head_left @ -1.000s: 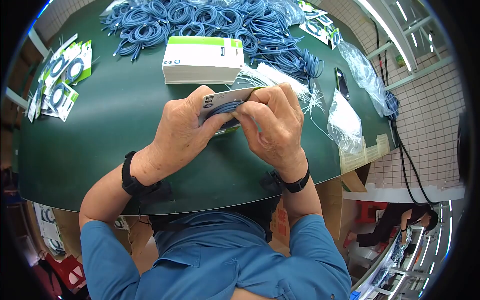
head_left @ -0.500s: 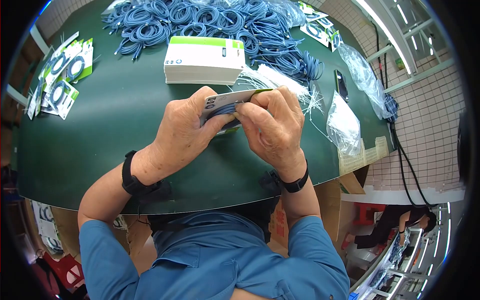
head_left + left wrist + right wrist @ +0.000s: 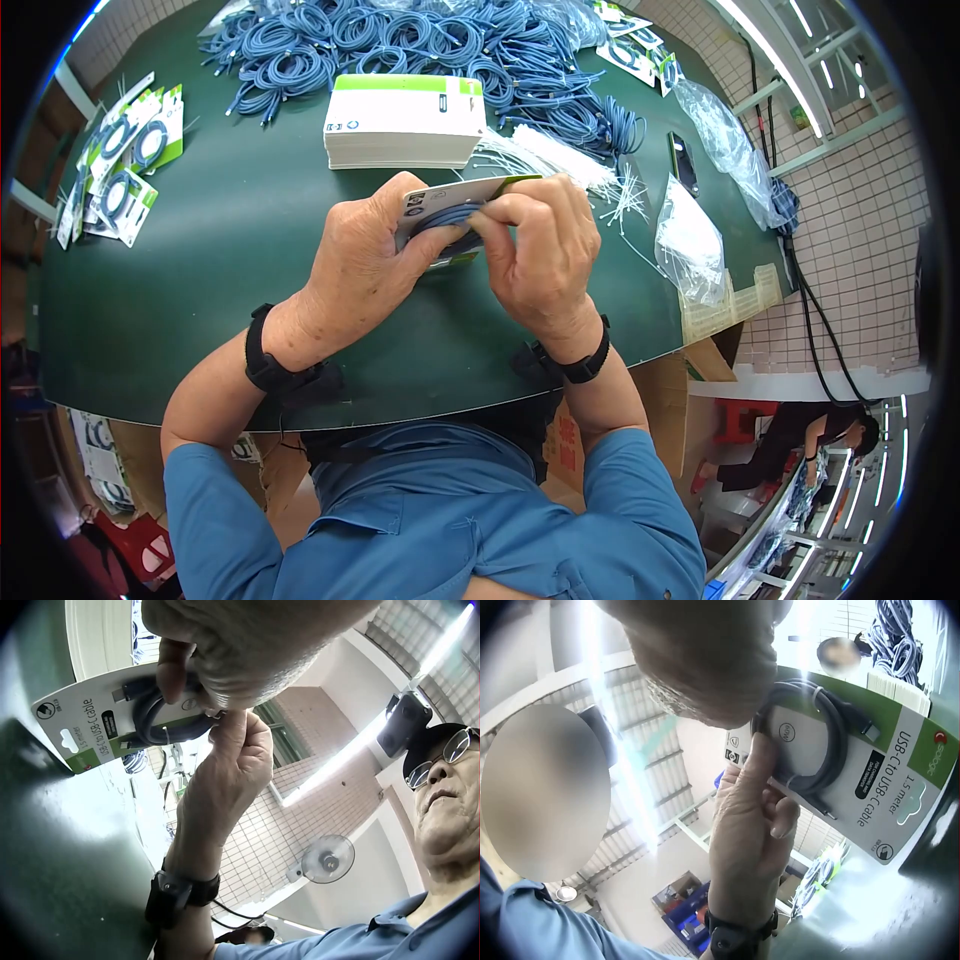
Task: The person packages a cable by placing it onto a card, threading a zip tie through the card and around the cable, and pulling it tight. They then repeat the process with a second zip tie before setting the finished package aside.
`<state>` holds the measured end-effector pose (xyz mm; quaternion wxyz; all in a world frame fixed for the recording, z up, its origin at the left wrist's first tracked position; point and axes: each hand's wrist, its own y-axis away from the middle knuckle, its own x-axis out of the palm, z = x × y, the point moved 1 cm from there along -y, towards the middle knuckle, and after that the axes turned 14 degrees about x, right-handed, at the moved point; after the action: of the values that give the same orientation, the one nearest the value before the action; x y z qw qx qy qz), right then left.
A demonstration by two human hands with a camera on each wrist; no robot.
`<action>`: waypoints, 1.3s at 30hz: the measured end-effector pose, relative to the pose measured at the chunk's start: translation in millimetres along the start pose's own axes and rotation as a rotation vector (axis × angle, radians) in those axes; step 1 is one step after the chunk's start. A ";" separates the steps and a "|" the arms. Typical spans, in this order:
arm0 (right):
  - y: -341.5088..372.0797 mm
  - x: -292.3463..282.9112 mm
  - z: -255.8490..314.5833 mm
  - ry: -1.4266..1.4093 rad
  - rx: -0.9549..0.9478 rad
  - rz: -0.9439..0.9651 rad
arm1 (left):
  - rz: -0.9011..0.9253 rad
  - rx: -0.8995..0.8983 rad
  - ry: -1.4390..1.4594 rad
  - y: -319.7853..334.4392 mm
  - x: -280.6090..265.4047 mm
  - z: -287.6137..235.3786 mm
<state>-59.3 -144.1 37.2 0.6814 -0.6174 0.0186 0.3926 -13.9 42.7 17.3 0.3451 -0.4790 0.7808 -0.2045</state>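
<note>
My left hand (image 3: 360,265) grips a white and green package card (image 3: 896,787) printed for a USB-C cable, its thumb pressing the coil against the card. The grey-blue USB-C cable (image 3: 838,750) lies coiled on the card's face, with white cable ties (image 3: 817,691) around the coil. At the card's right side in the head view, my right hand (image 3: 545,250) bends its fingers toward the coil. Thumb and forefinger pinch a small pale end of a cable tie (image 3: 218,714) at the coil's edge. The other fingers partly hide that spot.
Behind the hands stands a stack of cards (image 3: 400,120). Loose white cable ties (image 3: 560,160) lie right of it, and a heap of coiled cables (image 3: 400,45) spreads behind. Carded cables (image 3: 125,150) sit at the left. A phone (image 3: 684,165) and plastic bag (image 3: 690,245) are at the right.
My right hand has turned slightly and its fingers have drawn closer together, the fingertips still at the coil. The left hand and card stay nearly in place.
</note>
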 end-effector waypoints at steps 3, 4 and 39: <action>5.3 -1.2 -7.7 -0.013 0.124 -0.067 | -0.027 0.028 0.036 -1.3 3.1 3.2; 7.1 -0.3 -9.5 -0.014 0.126 -0.073 | -0.039 0.041 0.054 -2.1 3.0 3.4; 39.6 10.5 -112.3 -0.126 0.763 0.406 | 0.083 -0.284 0.373 -6.9 -15.1 5.4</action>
<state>-22.6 -237.6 -27.6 0.7694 -0.2803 0.2417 0.5206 -1.2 53.1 23.3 0.1321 -0.4441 0.8710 -0.1634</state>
